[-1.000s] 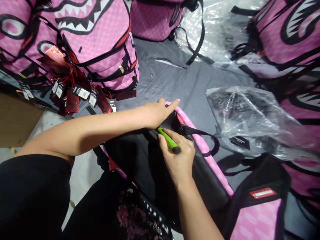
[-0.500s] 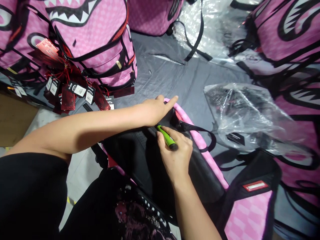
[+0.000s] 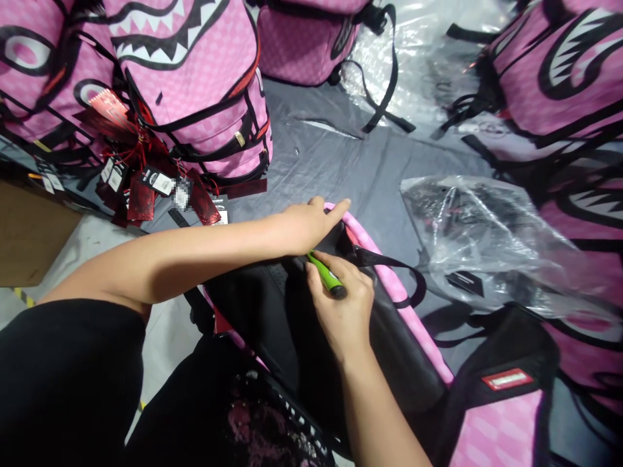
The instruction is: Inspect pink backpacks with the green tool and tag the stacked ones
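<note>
A pink backpack (image 3: 418, 327) lies open in front of me, its black lining facing up. My left hand (image 3: 306, 224) grips its far rim, with one digit stretched over the pink edge and the other fingers mostly hidden. Inside the opening, my right hand (image 3: 343, 301) is closed around a green pen-shaped tool (image 3: 327, 275) with a black end. The tool's tip points toward my left wrist and is hidden behind it. A black strap loop (image 3: 413, 272) hangs over the rim, right of my right hand.
Pink shark-mouth backpacks (image 3: 195, 84) with red and black tags (image 3: 158, 181) stand at the upper left. More backpacks (image 3: 579, 71) line the right side. A clear plastic bag (image 3: 477, 233) lies on the grey sheet (image 3: 331, 162). A cardboard box (image 3: 34, 227) is at far left.
The whole view has shifted, so the scene sits slightly lower and farther right. Both hands keep nearly the same pose on the backpack and tool.
</note>
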Motion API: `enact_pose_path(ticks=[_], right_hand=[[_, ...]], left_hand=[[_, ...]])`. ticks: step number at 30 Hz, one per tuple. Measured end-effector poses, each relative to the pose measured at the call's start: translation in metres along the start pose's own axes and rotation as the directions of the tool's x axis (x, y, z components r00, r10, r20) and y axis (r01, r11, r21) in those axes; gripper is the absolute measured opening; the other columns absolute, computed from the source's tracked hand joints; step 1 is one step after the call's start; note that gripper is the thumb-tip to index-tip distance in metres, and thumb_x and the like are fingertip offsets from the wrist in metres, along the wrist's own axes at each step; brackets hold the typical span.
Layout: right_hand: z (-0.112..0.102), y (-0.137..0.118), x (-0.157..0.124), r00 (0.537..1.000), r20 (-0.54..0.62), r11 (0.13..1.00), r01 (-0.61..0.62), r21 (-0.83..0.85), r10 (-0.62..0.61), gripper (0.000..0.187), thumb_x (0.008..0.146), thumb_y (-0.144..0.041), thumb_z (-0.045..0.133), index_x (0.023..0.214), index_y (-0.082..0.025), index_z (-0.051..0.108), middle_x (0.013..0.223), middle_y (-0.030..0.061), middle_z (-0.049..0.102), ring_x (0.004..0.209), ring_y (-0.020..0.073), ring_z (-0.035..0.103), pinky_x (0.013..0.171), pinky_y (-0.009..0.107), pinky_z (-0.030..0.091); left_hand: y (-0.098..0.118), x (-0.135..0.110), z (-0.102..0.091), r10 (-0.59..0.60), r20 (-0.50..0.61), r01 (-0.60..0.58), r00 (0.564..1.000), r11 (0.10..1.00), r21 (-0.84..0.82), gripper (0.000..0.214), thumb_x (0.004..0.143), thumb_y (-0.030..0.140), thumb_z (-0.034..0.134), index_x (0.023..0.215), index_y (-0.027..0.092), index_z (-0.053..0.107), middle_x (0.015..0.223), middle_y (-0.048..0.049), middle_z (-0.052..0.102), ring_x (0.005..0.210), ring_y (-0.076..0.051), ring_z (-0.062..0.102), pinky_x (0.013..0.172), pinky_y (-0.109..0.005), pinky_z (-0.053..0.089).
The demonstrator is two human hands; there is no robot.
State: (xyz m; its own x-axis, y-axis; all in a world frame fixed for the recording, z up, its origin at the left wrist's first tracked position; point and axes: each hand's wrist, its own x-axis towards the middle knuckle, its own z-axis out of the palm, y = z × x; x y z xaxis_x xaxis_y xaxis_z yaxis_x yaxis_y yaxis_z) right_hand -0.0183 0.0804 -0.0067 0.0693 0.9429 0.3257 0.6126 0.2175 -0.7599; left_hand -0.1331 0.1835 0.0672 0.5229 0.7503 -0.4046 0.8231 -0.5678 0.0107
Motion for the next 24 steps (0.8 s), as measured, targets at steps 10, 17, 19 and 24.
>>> enact_pose_path(ticks=[10, 17, 19, 24], right_hand=[[-0.002, 0.004, 0.005, 0.999, 0.049, 0.998, 0.003, 0.056, -0.006, 0.017, 0.086, -0.029, 0.063, 0.098, -0.021, 0.072, 0.096, 0.0042, 0.076, 0.087, 0.0224, 0.071, 0.083, 0.039, 0.054], [-0.011, -0.009, 0.0, 0.997, 0.049, 0.998, -0.061, 0.034, 0.059, 0.017, 0.085, -0.028, 0.064, 0.097, -0.021, 0.073, 0.094, 0.004, 0.076, 0.087, 0.022, 0.071, 0.085, 0.038, 0.053], [-0.036, -0.012, -0.005, 0.999, 0.001, 0.999, -0.047, -0.017, 0.047, 0.014, 0.085, -0.029, 0.063, 0.094, -0.022, 0.072, 0.097, 0.0038, 0.076, 0.091, 0.0222, 0.07, 0.089, 0.039, 0.051], [-0.125, 0.033, -0.003, 0.949, -0.317, 0.919, -0.119, -0.375, -0.006, 0.023, 0.085, -0.019, 0.049, 0.101, -0.02, 0.066, 0.123, 0.0076, 0.067, 0.114, 0.0227, 0.062, 0.101, 0.039, 0.045]], left_hand=[[0.001, 0.001, 0.002, -0.024, -0.004, 0.024, 1.0, 1.0, 0.02, 0.076, 0.091, 0.013, 0.041, 0.156, 0.019, 0.003, 0.13, -0.0227, 0.047, 0.101, -0.029, 0.065, 0.079, -0.036, 0.05], [0.002, -0.004, 0.002, 0.02, -0.055, -0.018, 0.998, 0.999, 0.044, 0.075, 0.09, 0.013, 0.039, 0.156, 0.019, 0.005, 0.13, -0.0217, 0.047, 0.102, -0.029, 0.066, 0.079, -0.035, 0.052], [0.001, -0.007, 0.001, 0.01, -0.04, -0.007, 0.999, 0.998, 0.063, 0.076, 0.089, 0.01, 0.036, 0.156, 0.019, 0.003, 0.129, -0.021, 0.047, 0.098, -0.028, 0.067, 0.076, -0.034, 0.052], [-0.003, -0.001, 0.004, 0.014, -0.039, -0.008, 0.999, 0.991, 0.137, 0.084, 0.084, 0.006, 0.04, 0.156, 0.019, -0.001, 0.124, -0.0206, 0.048, 0.095, -0.029, 0.066, 0.073, -0.035, 0.053]])
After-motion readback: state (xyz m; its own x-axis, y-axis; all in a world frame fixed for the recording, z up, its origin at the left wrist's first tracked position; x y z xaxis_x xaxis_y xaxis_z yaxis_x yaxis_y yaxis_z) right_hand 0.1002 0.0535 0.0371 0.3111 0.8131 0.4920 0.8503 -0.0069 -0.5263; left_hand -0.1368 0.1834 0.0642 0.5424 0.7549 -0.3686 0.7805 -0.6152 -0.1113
